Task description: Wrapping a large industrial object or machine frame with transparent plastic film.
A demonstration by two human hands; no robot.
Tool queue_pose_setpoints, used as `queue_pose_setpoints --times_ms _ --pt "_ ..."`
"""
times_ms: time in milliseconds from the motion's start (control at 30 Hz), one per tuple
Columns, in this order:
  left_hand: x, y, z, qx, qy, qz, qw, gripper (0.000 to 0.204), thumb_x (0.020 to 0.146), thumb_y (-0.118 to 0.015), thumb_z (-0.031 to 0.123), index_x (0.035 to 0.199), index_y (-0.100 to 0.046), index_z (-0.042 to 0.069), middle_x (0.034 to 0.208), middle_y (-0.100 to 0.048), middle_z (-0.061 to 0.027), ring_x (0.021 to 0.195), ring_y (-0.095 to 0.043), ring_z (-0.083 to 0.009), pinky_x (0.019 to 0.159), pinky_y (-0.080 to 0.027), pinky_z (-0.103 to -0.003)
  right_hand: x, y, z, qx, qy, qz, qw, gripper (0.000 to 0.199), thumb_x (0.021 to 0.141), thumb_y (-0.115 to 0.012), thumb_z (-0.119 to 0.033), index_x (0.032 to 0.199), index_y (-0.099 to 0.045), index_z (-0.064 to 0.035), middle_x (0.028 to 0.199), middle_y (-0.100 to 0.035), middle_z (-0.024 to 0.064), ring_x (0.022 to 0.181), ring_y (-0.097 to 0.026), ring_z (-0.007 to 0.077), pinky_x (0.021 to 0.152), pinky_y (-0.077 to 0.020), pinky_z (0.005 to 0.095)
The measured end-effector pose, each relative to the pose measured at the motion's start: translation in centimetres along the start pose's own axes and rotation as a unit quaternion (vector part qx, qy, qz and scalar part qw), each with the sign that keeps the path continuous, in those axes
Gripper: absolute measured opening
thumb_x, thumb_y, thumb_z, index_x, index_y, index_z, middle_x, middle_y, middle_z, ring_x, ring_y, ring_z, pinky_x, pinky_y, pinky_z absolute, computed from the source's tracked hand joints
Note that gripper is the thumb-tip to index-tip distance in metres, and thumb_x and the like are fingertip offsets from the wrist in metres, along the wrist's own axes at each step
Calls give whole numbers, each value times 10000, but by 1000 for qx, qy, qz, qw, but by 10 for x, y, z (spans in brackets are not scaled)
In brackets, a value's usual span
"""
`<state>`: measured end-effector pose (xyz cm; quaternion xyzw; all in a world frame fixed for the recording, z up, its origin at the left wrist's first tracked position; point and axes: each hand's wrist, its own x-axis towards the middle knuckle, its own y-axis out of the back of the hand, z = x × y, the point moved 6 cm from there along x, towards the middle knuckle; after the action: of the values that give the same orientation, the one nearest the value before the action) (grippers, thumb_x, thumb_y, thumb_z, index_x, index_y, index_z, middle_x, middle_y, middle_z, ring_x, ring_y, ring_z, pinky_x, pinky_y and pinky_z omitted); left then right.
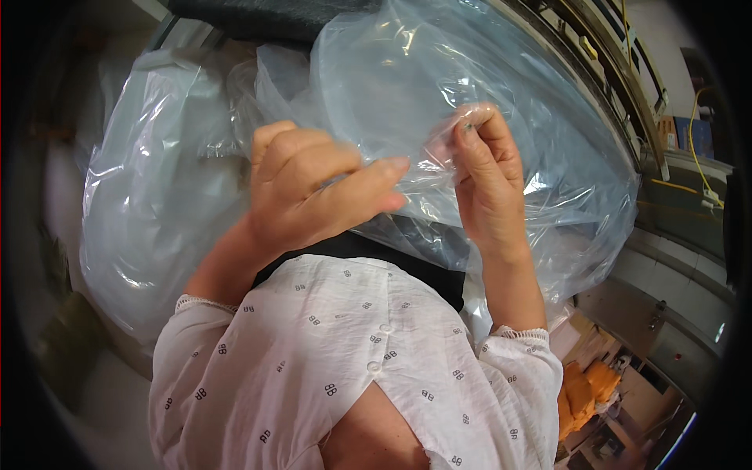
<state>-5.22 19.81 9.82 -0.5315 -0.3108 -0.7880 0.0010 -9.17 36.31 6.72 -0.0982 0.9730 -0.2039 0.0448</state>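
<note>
The right hand (487, 168), just off centre toward one o'clock, has thumb and bent fingers pinched on a thin fold of clear plastic sheeting (384, 86); the pinched edge is a smear of glare and blur. The left hand (317, 184), toward ten o'clock of centre, is curled with its thumb pointing to three o'clock. Motion softens its fingertips, and I cannot tell whether film sits between them.

The sheeting spreads behind both hands from eleven round to three o'clock, bluish, creased and shiny, its top edge cut off. A paler heap of plastic (157, 149) lies toward nine o'clock; whether it joins the sheeting is unclear. Plastic hides the surface beneath, so its kind cannot be made out.

At six o'clock are the person's white patterned shirt (329, 337) and a strip of black fabric (435, 274). A dark block (266, 17) is cropped at eleven. Metal rails (619, 86) curve past one to two o'clock, with a yellow cable (692, 129) beyond. Orange cloth (587, 392) shows near four; the left rim is dim and blurred.
</note>
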Motion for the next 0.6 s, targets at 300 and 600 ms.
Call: queue_pose_setpoints --times_ms 300,600 --pt "-60 108 -263 -127 454 124 873 354 906 -459 134 1239 -430 16 1126 -525 -98 1008 -520 -167 897 -404 -306 -58 170 -97 -531 188 259 785 191 782 -598 -87 971 -594 -56 987 -591 41 846 -564 163 723 -444 282" --pt "-51 333 -582 300 537 43 787 383 784 -574 284 1067 -586 26 1055 -584 -152 972 -558 -288 831 -451 -381 -136 231 -95 -698 175 163 675 275 783 -571 -132 1046 -584 -52 1081 -581 103 1021 -527 286 874 -408 341"
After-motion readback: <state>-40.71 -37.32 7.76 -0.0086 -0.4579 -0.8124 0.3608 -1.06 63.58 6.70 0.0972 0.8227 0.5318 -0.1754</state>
